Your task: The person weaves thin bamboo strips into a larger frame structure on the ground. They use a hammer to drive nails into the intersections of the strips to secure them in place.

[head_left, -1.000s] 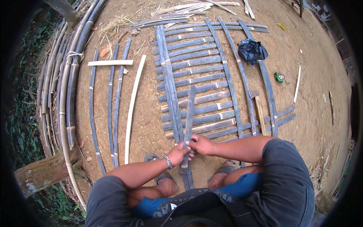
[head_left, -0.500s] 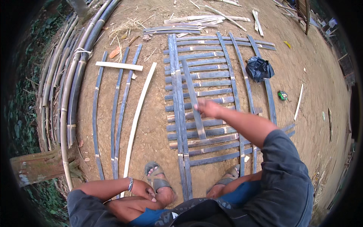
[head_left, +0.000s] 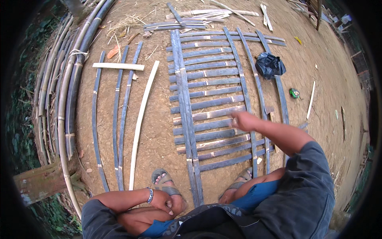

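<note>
My right hand (head_left: 243, 120) hovers over the right part of a bamboo frame, its fingers slightly blurred and apart, with nothing in them. The frame has dark crosswise bamboo slats (head_left: 217, 93) lying side by side. A pair of long dark bamboo strips (head_left: 183, 91) lies over their left ends, and another long strip (head_left: 243, 79) crosses their right ends. My left hand (head_left: 162, 201) rests at my bent left knee, its fingers curled with no object visible. A short dark bamboo slat (head_left: 176, 14) lies or lands, slightly blurred, across the pile of strips (head_left: 199, 20) beyond the frame.
Loose dark strips (head_left: 95, 115) and a pale strip (head_left: 143, 119) lie to the left. Beyond them are long bamboo poles (head_left: 67, 91). On the right are a black plastic bag (head_left: 270, 65) and a green tape measure (head_left: 294, 93). My sandalled feet flank the frame's near end.
My right hand has let go of the short dark slat, which is now at the far pile. The hand has shifted right and slightly nearer. My left hand stays at the knee.
</note>
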The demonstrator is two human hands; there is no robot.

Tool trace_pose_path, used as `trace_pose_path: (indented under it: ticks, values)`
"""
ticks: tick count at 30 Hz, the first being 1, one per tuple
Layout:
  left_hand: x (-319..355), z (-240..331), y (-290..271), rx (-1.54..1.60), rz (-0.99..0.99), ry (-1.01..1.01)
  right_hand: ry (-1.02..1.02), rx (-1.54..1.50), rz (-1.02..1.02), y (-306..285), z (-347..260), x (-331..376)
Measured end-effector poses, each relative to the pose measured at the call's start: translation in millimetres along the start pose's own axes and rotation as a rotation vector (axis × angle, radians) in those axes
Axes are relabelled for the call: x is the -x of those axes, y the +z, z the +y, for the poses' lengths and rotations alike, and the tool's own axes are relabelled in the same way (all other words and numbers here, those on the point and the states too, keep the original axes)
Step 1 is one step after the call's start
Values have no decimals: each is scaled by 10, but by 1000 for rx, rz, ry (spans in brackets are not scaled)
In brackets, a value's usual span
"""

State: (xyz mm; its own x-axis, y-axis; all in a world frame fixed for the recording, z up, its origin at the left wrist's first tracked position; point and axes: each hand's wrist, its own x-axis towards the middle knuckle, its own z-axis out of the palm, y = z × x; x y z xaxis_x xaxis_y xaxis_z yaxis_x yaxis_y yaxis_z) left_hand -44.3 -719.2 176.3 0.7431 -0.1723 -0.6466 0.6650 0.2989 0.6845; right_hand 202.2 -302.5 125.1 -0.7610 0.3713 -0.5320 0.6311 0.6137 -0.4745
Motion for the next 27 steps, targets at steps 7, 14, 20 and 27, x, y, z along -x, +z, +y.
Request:
trace_pose_path:
  ticks: [7, 14, 20, 27]
  values:
    - [-376, -421, 274, -56, 376, 398, 232, 7, -297, 889, 757, 1229]
    - [-196, -25, -204, -118, 31, 172, 347, -139, -26, 530, 760, 1189]
    - [-362, -257, 64, -14, 179, 280, 336, -227, 61, 631, 818, 1200]
    - [-414, -326, 218, -68, 425, 312, 327, -232, 80, 607, 873, 1105]
